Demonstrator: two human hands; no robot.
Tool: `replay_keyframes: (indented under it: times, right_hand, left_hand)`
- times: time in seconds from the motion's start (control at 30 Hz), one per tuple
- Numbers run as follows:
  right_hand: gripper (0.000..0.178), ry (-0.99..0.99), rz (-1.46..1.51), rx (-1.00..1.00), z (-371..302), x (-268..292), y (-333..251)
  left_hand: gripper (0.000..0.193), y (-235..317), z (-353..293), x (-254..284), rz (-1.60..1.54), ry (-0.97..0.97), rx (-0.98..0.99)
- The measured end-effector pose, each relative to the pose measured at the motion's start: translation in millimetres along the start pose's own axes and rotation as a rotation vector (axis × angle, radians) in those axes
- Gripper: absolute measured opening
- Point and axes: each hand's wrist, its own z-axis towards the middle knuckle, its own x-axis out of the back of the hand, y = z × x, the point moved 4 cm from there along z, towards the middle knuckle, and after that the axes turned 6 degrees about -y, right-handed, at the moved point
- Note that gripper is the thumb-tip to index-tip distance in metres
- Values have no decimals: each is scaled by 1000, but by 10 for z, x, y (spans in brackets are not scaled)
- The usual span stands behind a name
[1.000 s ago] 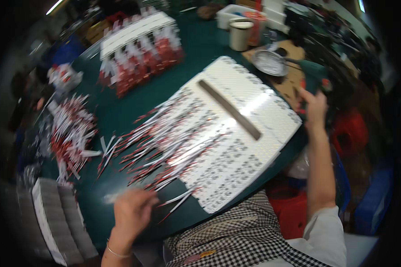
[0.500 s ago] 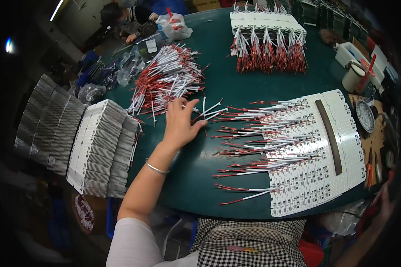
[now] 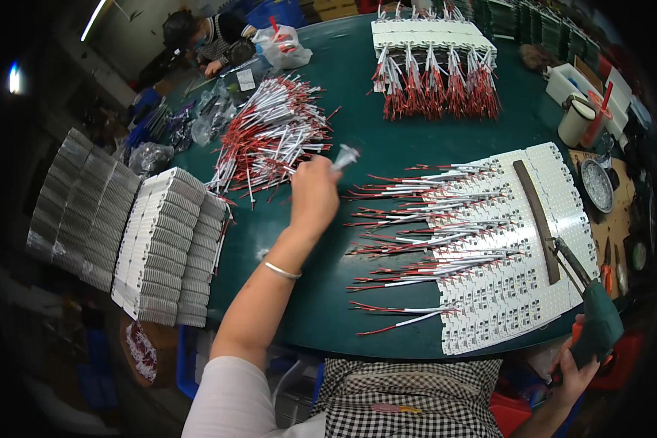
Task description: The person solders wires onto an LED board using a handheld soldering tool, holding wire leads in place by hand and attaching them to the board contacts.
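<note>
My left hand (image 3: 315, 193) is closed around a small bunch of white-sleeved wires (image 3: 345, 156), its white ends poking out beyond the fingers. Just beyond it lies a big heap of red-and-white wires (image 3: 274, 128). At the lower right, my right hand (image 3: 575, 371) grips a green soldering gun (image 3: 597, 321) with an orange trigger, its metal tip over the white circuit boards. These white circuit boards (image 3: 489, 306) form a wide sheet on the table, with rows of red-and-white wires along their left side. A dark flat bar (image 3: 536, 219) rests across the boards.
Stacked white boards (image 3: 164, 244) stand at the left edge of the green table (image 3: 409, 142). More boards with hanging wires (image 3: 434, 36) sit at the back. To the right are a cup (image 3: 577, 123) and a round metal dish (image 3: 597, 186). Another person (image 3: 204, 40) works at far left.
My left hand, open over loose wires before, has closed on a bunch and shifted right. My right hand has come up from the right edge with the soldering gun in it.
</note>
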Motion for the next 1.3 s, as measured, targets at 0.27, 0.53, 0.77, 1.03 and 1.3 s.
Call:
replay_keyframes:
  times: [0.27, 0.53, 0.77, 1.03, 1.3]
  right_hand:
    - [64, 47, 110, 17, -9, -79, 14]
    - [67, 1, 149, -65, -53, -224, -84]
    - [68, 95, 173, -23, -60, -203, -64]
    - [70, 44, 187, -24, -11, -419, -145]
    - [69, 58, 293, -73, -215, -441, -159]
  left_hand:
    - [24, -260, 17, 569, -226, 104, -136]
    - [17, -153, -77, 352, 177, 87, -164]
    - [17, -15, -579, 626, -1160, 368, 101]
    - [21, 88, -723, 503, -1380, 227, 312]
    - [13, 684, -654, 716, -1136, -49, 234]
